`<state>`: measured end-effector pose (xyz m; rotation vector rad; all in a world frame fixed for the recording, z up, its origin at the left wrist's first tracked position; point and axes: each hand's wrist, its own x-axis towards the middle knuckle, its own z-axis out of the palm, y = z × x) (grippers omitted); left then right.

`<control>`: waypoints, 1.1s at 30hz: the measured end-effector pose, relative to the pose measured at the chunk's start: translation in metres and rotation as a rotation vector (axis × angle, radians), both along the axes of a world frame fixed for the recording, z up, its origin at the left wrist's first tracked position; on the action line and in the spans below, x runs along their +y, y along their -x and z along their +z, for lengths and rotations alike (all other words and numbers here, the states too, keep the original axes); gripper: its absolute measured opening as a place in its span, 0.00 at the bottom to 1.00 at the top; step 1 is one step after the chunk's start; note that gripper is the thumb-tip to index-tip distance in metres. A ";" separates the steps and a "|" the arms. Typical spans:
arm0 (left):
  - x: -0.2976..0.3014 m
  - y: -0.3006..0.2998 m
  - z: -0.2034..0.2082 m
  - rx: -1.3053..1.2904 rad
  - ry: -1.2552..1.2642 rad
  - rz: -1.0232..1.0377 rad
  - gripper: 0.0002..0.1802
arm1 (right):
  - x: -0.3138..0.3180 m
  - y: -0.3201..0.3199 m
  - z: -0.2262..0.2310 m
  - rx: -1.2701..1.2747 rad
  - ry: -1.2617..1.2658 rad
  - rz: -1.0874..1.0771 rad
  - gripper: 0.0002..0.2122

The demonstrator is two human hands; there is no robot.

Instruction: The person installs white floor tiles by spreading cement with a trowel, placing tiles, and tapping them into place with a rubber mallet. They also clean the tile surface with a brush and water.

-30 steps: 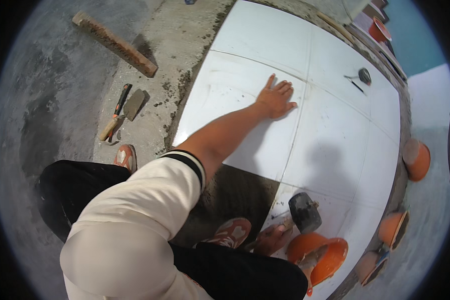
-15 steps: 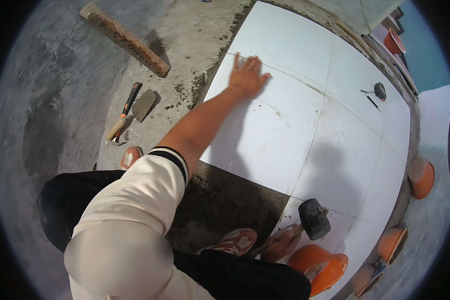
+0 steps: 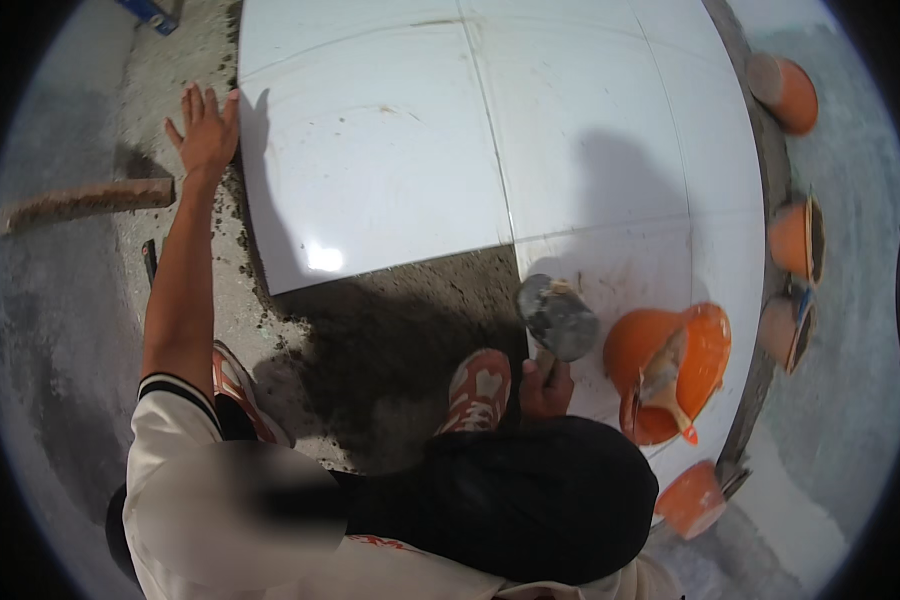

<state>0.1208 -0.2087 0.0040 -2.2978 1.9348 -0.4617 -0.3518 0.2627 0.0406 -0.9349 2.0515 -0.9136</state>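
Note:
My left hand (image 3: pixel 205 132) is stretched out with fingers spread at the left edge of a white floor tile (image 3: pixel 370 185). Its fingertips reach the tile's border with the rough concrete. Low on the right, my right hand (image 3: pixel 547 390) grips a rubber mallet (image 3: pixel 558 318) by its short visible handle, black head up, over the neighbouring white tiles. In front of my feet, a patch of dark mortar bed (image 3: pixel 400 335) lies bare beside the tile's near edge. My knee and dark trousers hide part of the right arm.
An orange bucket (image 3: pixel 625 345) with a handled tool in it stands on the tiles at right. More orange buckets (image 3: pixel 795 100) line the right edge. A mortar-caked bar (image 3: pixel 90 203) lies at left; a blue tool (image 3: pixel 150 14) lies at top left.
The view has turned. My left hand has moved from flat on the tiles to the tile's left edge. The mallet stays in my right hand.

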 end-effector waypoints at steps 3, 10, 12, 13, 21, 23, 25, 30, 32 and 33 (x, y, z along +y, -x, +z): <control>0.019 0.012 -0.004 0.060 0.045 -0.173 0.43 | 0.039 0.004 -0.006 -0.013 -0.198 0.104 0.26; 0.080 0.073 0.003 -0.008 -0.098 -0.411 0.42 | 0.061 -0.004 0.009 -0.051 -0.255 0.213 0.26; 0.099 0.090 0.002 -0.088 -0.202 -0.451 0.42 | 0.048 -0.006 0.020 -0.050 -0.249 0.224 0.24; 0.110 0.103 0.005 -0.047 -0.231 -0.513 0.42 | 0.045 -0.003 0.023 -0.026 -0.252 0.235 0.23; 0.200 0.142 0.014 0.223 -0.375 -0.714 0.42 | -0.014 0.015 0.051 0.158 -0.066 0.547 0.18; 0.210 0.138 0.016 0.225 -0.415 -0.726 0.44 | -0.033 0.013 0.055 0.209 -0.003 0.653 0.19; 0.215 0.134 0.019 0.237 -0.422 -0.752 0.45 | -0.042 0.008 0.053 0.209 -0.023 0.686 0.20; 0.217 0.136 0.025 0.291 -0.445 -0.746 0.43 | -0.042 -0.003 0.041 0.222 0.002 0.634 0.20; 0.214 0.137 0.025 0.306 -0.406 -0.753 0.42 | -0.026 -0.001 0.033 0.228 -0.009 0.574 0.20; 0.212 0.133 0.026 0.292 -0.366 -0.749 0.40 | -0.017 -0.002 0.036 0.201 -0.087 0.508 0.20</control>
